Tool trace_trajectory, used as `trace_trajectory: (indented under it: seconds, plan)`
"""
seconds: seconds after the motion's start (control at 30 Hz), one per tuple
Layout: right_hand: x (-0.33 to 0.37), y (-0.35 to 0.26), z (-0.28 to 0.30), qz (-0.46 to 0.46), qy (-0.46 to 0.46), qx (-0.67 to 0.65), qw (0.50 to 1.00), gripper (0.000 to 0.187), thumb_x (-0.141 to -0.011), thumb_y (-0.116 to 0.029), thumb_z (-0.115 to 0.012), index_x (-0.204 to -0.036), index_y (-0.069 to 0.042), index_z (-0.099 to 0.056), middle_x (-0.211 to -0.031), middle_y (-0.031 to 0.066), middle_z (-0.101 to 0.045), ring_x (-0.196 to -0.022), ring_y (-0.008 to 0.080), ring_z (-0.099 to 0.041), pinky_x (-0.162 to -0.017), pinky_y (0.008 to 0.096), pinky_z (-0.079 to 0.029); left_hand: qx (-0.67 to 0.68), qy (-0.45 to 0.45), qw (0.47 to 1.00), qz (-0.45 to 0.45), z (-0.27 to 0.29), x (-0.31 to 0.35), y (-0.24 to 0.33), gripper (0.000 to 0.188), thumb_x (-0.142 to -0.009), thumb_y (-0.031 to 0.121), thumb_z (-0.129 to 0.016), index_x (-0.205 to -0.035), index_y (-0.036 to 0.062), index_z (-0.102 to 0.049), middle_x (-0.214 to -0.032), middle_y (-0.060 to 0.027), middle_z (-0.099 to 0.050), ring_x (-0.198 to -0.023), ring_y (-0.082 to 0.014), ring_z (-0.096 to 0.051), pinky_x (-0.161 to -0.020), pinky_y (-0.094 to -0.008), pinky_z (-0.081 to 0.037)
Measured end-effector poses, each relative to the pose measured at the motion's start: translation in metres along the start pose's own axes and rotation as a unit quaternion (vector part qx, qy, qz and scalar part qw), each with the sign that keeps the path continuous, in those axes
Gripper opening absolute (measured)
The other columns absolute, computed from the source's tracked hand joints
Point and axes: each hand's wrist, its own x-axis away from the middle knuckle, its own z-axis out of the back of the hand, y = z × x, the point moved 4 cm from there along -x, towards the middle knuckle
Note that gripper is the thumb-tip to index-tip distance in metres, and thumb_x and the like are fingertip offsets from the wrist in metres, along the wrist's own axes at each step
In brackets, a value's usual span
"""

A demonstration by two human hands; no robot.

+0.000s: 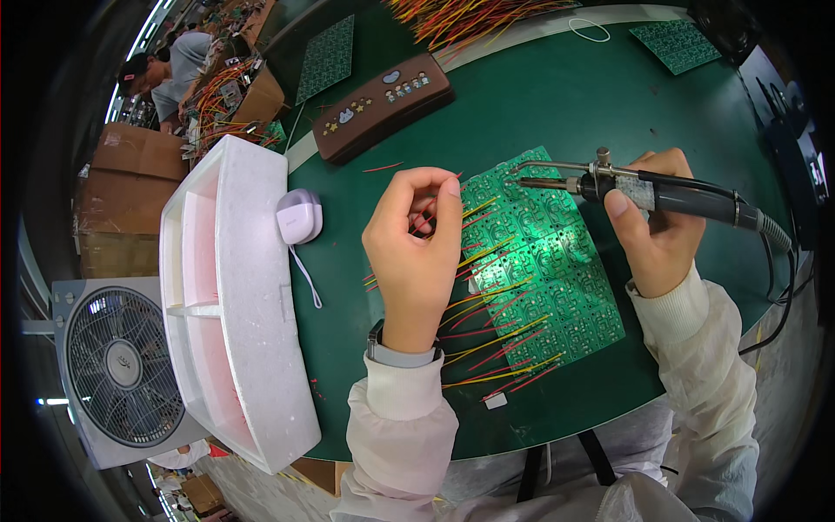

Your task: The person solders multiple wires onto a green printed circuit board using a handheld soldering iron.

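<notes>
A green panel of many small circuit boards [570, 270] lies on the table in front of me. Red and yellow wires [496, 335] stick out along its left side in a row. My right hand [659, 230] grips a black soldering iron [683, 198], with a thin metal feed tube [570, 165] clamped above its tip. The iron's tip hovers over or touches the panel's upper part; I cannot tell which. At the panel's upper left edge, my left hand [413, 252] pinches a red wire [423, 211] between thumb and forefinger, its end close to the panel.
A white foam box [265, 304] with compartments stands on the left, beside a lilac earphone case [298, 217]. Behind lie a brown pencil case [383, 109], a wire bundle [470, 19] and two more panels. Cables trail from the iron at right. A person [178, 70] works far left.
</notes>
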Motion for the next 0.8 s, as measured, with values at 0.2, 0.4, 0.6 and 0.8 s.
trace_trajectory:
  seconds: [0.2, 0.4, 0.6, 0.8]
  plan:
    - [0.000, -0.001, 0.000, 0.007, 0.003, 0.003, 1.000, 0.019, -0.069, -0.009, -0.063, -0.076, 0.001, -0.049, -0.068, 0.0026, -0.048, -0.057, 0.0072, -0.047, -0.052, 0.0200, -0.038, -0.120, -0.009, 0.987, -0.105, -0.004, 0.001, 0.012, 0.003, -0.075, 0.003, -0.059, -0.077, 0.0024, -0.057, -0.070, 0.0009, -0.052, -0.056, -0.0036, -0.038, -0.049, -0.0170, -0.027]
    - [0.000, -0.001, 0.000, 0.013, -0.007, 0.001, 1.000, 0.019, -0.069, -0.009, -0.064, -0.076, 0.002, -0.050, -0.069, 0.0032, -0.048, -0.057, 0.0073, -0.046, -0.052, 0.0203, -0.038, -0.146, -0.042, 0.977, -0.147, -0.009, 0.003, 0.012, 0.007, -0.069, -0.001, -0.061, -0.076, -0.0001, -0.058, -0.071, -0.0044, -0.054, -0.059, -0.0092, -0.047, -0.053, -0.0202, -0.036]
    - [0.001, -0.002, -0.004, 0.010, -0.017, -0.005, 1.000, 0.018, -0.070, -0.008, -0.063, -0.076, 0.002, -0.050, -0.069, 0.0031, -0.048, -0.058, 0.0072, -0.046, -0.052, 0.0203, -0.038, -0.167, -0.042, 0.972, -0.159, -0.009, 0.003, 0.010, 0.007, -0.068, -0.002, -0.061, -0.075, -0.0012, -0.058, -0.071, -0.0066, -0.055, -0.063, -0.0137, -0.053, -0.059, -0.0227, -0.042]
    - [0.001, 0.000, -0.004, -0.001, -0.033, -0.007, 0.999, 0.018, -0.070, -0.009, -0.064, -0.077, 0.001, -0.050, -0.069, 0.0022, -0.048, -0.058, 0.0068, -0.045, -0.052, 0.0204, -0.038, -0.184, -0.040, 0.969, -0.161, -0.012, 0.002, 0.013, 0.007, -0.068, -0.002, -0.061, -0.073, -0.0007, -0.058, -0.070, -0.0063, -0.055, -0.062, -0.0140, -0.054, -0.058, -0.0232, -0.043]
